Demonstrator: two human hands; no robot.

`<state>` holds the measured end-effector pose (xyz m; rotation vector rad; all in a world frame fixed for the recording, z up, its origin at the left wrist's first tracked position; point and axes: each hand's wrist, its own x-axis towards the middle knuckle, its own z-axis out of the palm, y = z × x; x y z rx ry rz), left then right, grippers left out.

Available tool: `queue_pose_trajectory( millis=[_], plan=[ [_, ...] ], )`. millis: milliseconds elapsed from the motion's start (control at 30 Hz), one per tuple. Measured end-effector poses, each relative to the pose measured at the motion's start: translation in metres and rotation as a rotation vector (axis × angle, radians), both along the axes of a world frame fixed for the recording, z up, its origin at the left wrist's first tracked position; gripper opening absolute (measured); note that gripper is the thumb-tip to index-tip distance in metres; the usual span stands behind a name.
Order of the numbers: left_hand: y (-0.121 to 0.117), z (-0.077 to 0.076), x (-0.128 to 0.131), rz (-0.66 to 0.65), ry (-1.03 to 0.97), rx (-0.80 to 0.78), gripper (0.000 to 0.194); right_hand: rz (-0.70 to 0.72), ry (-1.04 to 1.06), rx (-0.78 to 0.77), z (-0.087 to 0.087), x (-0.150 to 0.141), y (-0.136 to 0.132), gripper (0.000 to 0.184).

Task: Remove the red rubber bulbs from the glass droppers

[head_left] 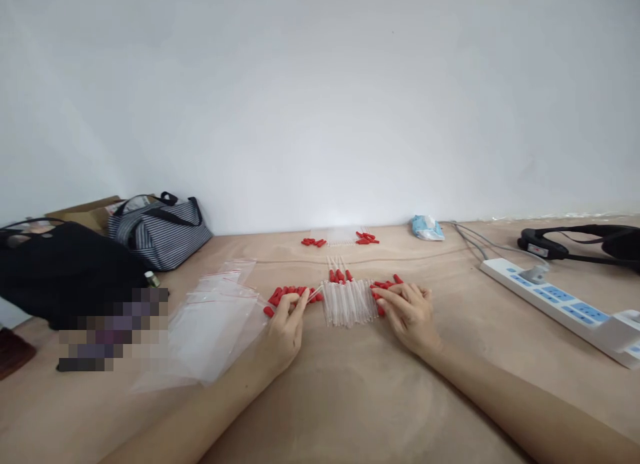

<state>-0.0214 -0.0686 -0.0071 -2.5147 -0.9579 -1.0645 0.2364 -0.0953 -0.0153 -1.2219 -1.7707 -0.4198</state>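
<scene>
A row of clear thin tubes (350, 305) lies side by side between my hands. My left hand (289, 324) is closed in a pinch on a thin pale tube (316, 292), just left of the row. Red rubber bulbs (277, 295) are heaped behind its fingers. On the other side, my right hand (413, 315) has its fingertips pinched on a red rubber bulb (375, 291) at the row's right edge; more red bulbs lie partly hidden behind that hand. Beyond the row, several thin tubes fitted with red bulbs (341, 275) point toward the wall.
Clear zip bags (215, 327) lie left of my left hand. Farther back are another tube bundle (341, 236) with red bulbs and a blue-white packet (427, 227). A power strip (560, 304) and black headset (575, 243) sit right; a striped bag (160, 234) and black bag (65, 271) stand left.
</scene>
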Motion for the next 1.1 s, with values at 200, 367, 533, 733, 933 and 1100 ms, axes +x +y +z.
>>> queue_pose_trajectory(
  millis=[200, 367, 533, 733, 933, 1100],
  plan=[
    [0.015, -0.004, 0.021, 0.052, -0.053, 0.041, 0.03, -0.169, 0.264, -0.156, 0.0, 0.023, 0.02, 0.028],
    [0.021, -0.003, 0.036, 0.049, -0.097, 0.043, 0.018, -0.154, 0.343, -0.29, 0.005, 0.039, 0.024, 0.031],
    [0.021, -0.001, 0.038, 0.008, -0.069, -0.045, 0.014, -0.145, 0.352, -0.378, 0.006, 0.048, 0.023, 0.035],
    [0.016, 0.001, 0.036, -0.141, -0.056, -0.138, 0.021, -0.195, 0.256, -0.433, 0.005, 0.05, 0.019, 0.029],
    [0.012, 0.004, 0.033, -0.186, -0.089, -0.205, 0.028, -0.249, 0.211, -0.477, 0.007, 0.048, 0.015, 0.034],
    [0.012, 0.006, 0.028, -0.16, -0.125, -0.246, 0.019, -0.311, 0.28, -0.46, 0.005, 0.05, 0.021, 0.041]
  ],
)
